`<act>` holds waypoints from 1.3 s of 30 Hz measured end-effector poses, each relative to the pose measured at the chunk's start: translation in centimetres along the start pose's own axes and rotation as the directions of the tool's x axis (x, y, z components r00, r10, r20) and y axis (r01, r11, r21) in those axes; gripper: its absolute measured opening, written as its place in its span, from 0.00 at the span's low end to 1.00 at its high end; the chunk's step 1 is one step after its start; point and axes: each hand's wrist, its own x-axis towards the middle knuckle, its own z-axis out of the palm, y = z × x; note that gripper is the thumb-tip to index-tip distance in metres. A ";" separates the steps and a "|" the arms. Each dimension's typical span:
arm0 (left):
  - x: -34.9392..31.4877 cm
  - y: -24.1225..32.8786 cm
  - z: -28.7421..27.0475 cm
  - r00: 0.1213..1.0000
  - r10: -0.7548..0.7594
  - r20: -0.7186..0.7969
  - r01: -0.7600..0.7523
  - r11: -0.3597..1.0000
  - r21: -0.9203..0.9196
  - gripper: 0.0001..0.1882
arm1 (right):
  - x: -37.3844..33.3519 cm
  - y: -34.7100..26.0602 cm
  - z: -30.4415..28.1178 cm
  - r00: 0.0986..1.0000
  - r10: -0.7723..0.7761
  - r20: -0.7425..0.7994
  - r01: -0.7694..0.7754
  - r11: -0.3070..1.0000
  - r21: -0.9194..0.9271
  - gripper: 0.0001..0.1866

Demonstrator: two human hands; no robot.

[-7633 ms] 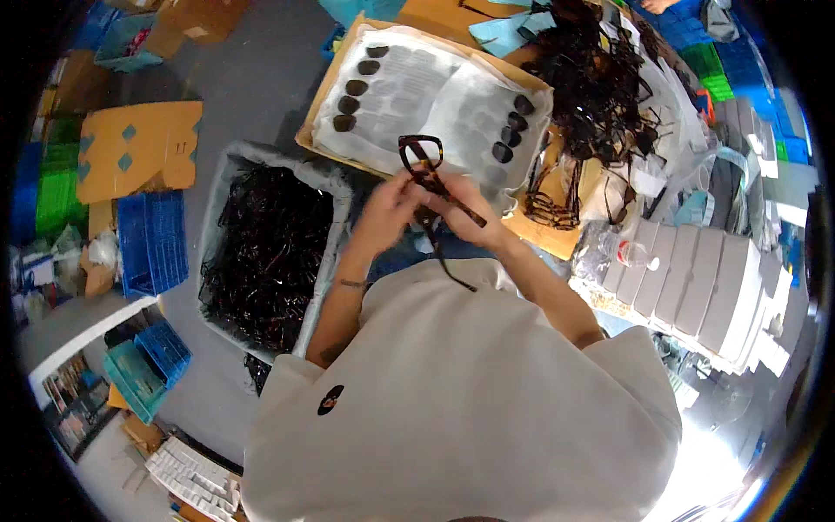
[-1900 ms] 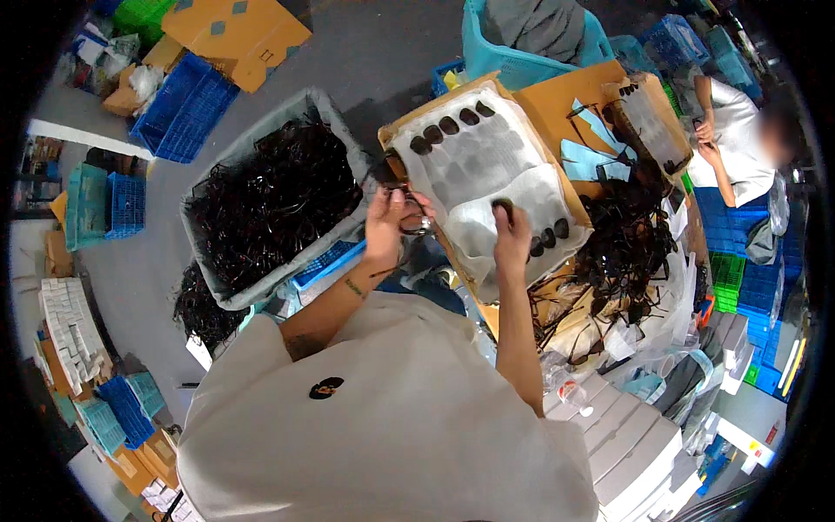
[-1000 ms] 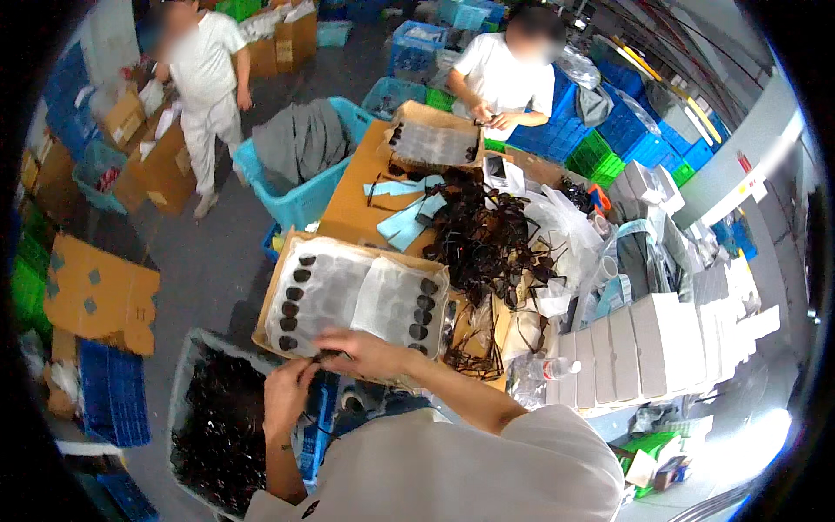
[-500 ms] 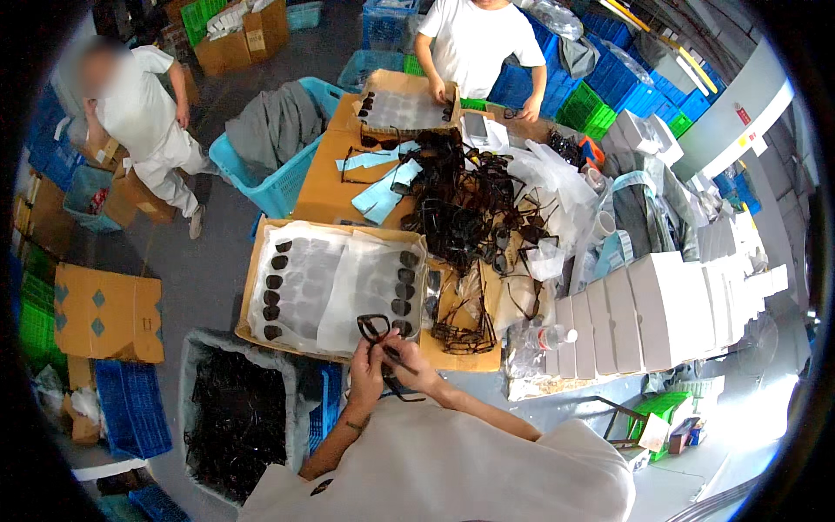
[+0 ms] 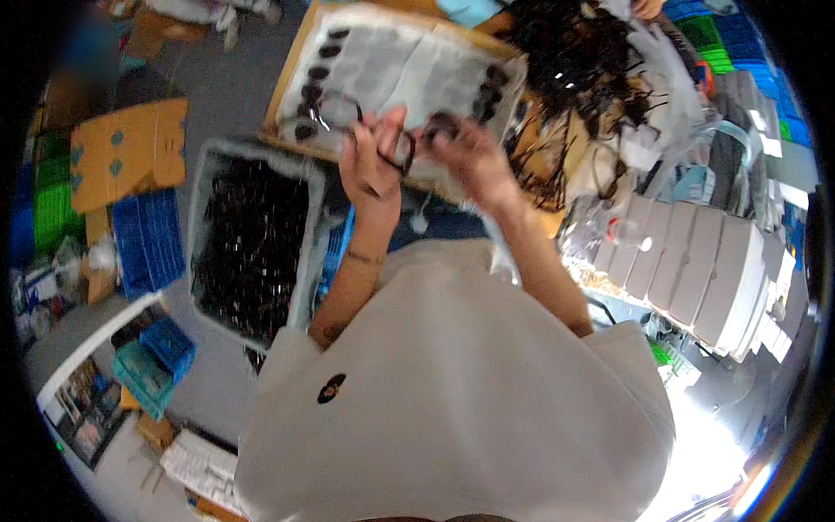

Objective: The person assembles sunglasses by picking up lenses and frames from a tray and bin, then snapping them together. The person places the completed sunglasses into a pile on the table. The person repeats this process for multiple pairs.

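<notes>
My left hand (image 5: 372,165) is closed on a dark eyeglass frame (image 5: 359,111), whose rim sticks out past the fingers. Beside it, my right hand (image 5: 477,163) pinches a dark rounded lens (image 5: 442,127), a little smeared by motion. Both hands are above the near edge of a shallow cardboard box (image 5: 283,94) lined with white paper. Dark lenses (image 5: 318,72) run in a column along the left of the paper, and more dark lenses (image 5: 494,87) line its right side.
Right of the box lies a tangled pile of dark eyeglass frames (image 5: 574,61). White boxes (image 5: 674,252) stand in a row at the right, near a clear plastic bottle (image 5: 628,233). A lined bin (image 5: 198,252) of dark pieces stands at left, by a blue crate (image 5: 150,244).
My view has tilted down toward my body, so the box appears higher. My hands have moved apart; the right now holds a dark lens while the eyeglass frame stays in the left.
</notes>
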 end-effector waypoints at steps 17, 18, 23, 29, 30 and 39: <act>-1.6 8.2 -13.3 0.943 -0.305 -0.136 0.299 0.952 -0.059 0.35 | 3.2 7.8 -7.1 0.983 0.139 0.119 0.179 -0.611 -0.771 0.19; -1.8 7.9 -13.2 0.944 -0.306 -0.122 0.297 0.951 -0.081 0.35 | 3.2 7.6 -6.7 0.975 0.207 0.080 0.194 -0.615 -0.764 0.17; -1.1 7.3 -10.3 0.961 -0.277 0.012 0.278 0.961 -0.019 0.34 | 2.5 5.2 -5.6 0.981 0.185 0.059 0.151 -0.533 -0.832 0.08; 2.1 6.5 -6.0 0.923 -0.313 0.222 0.332 0.942 -0.053 0.25 | 3.2 6.3 -6.8 0.978 0.164 0.130 0.201 -0.564 -0.801 0.07; 2.4 6.2 -4.8 0.921 -0.311 0.237 0.331 0.942 -0.050 0.24 | 3.1 6.5 -6.7 0.962 0.252 0.105 0.237 -0.580 -0.779 0.07; 3.1 -2.3 8.2 0.804 0.004 0.594 -0.401 0.742 0.538 0.12 | -4.1 -4.4 -11.7 0.951 -0.306 -0.048 0.020 0.215 -0.976 0.10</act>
